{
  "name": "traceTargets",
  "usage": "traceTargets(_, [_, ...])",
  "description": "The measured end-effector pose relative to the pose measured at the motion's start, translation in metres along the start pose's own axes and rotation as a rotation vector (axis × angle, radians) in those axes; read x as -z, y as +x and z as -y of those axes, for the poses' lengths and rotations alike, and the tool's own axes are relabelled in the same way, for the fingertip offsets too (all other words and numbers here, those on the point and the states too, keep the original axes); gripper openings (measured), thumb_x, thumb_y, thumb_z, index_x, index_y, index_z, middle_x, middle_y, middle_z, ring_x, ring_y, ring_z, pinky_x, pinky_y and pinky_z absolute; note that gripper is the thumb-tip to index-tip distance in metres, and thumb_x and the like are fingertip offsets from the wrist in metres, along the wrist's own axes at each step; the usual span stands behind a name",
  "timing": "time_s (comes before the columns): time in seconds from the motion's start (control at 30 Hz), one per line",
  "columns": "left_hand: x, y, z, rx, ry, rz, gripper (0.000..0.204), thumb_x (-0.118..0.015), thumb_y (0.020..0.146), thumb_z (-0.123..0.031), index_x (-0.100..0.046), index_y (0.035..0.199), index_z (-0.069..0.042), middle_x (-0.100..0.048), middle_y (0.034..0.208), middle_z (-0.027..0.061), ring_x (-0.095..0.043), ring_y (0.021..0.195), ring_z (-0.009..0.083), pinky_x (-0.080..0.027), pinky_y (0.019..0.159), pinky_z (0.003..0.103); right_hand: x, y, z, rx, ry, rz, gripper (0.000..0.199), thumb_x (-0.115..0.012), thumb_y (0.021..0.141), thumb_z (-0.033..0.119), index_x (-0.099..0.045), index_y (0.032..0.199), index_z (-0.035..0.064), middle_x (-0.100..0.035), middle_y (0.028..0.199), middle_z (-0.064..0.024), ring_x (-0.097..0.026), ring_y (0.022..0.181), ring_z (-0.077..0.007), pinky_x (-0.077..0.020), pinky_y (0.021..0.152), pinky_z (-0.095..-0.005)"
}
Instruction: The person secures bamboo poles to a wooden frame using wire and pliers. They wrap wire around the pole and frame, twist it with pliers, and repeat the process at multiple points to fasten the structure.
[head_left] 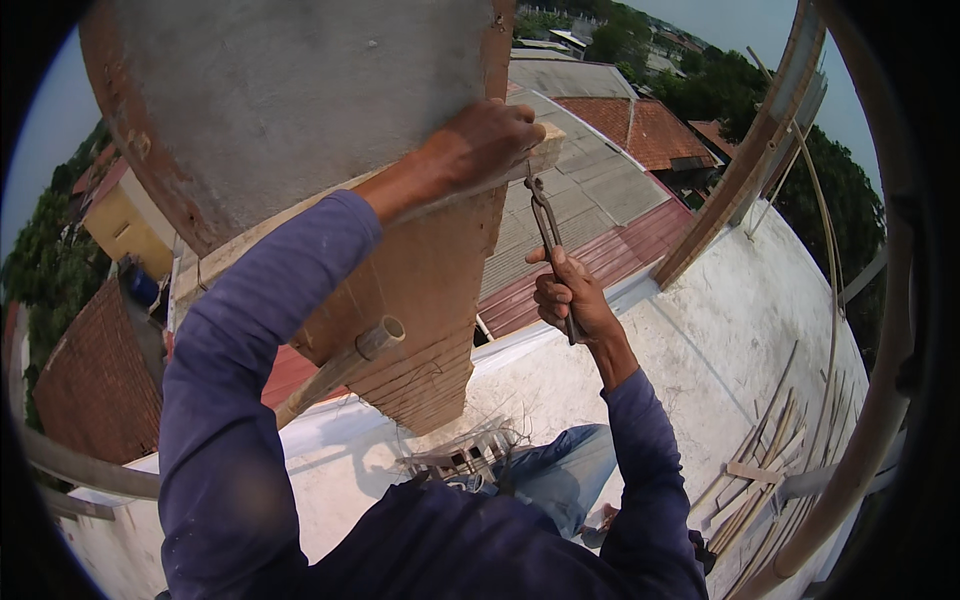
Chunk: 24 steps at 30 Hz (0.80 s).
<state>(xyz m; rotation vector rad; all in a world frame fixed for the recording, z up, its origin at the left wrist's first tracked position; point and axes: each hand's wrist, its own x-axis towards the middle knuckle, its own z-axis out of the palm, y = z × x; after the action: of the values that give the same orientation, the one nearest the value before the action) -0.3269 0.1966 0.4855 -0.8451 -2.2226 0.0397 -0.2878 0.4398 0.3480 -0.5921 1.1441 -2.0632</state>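
My right hand is wrapped round the handles of a pair of dark metal pincers, held upright with the jaws at the top. Just above the jaws, a thin piece like wire or a nail stands near the edge of a wooden batten. My left hand is closed in a fist at that end of the batten; what its fingers hold, if anything, is hidden. The batten runs across a tall column, whose upper part is grey and smooth and whose lower part is covered by brown board.
A bamboo pole juts out beside the column. Below lies a white surface with bamboo strips at right. Upright poles and a curved pole stand on the right. Beyond the edge are lower roofs.
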Motion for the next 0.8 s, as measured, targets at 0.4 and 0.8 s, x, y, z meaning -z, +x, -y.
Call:
traceTargets(0.4, [-0.003,0.002,0.000,0.007,0.083,0.090,0.020,-0.071,0.090,-0.018,-0.072,0.107,-0.007,-0.069,0.104,0.0139,-0.071,0.095,0.0349,-0.057,0.087,0.045,0.003,-0.018,0.001,0.676,-1.944,-0.579,0.048,-0.054,0.108,0.021,-0.045,0.145,-0.0087,-0.064,0.080,-0.0206,-0.063,0.066,-0.0326,-0.0510,0.065,-0.0452])
traceTargets(0.8, [-0.008,-0.001,-0.002,-0.120,0.041,0.122,0.011,-0.066,0.089,-0.011,-0.076,0.093,-0.009,-0.065,0.111,0.0085,-0.063,0.116,0.0248,-0.051,0.101,0.042,-0.006,-0.009,0.014,0.028,-1.014,-0.406,0.048,-0.049,0.112,0.039,-0.065,0.123,-0.0046,-0.068,0.077,-0.0074,-0.068,0.065,-0.0137,-0.0573,0.060,-0.0298])
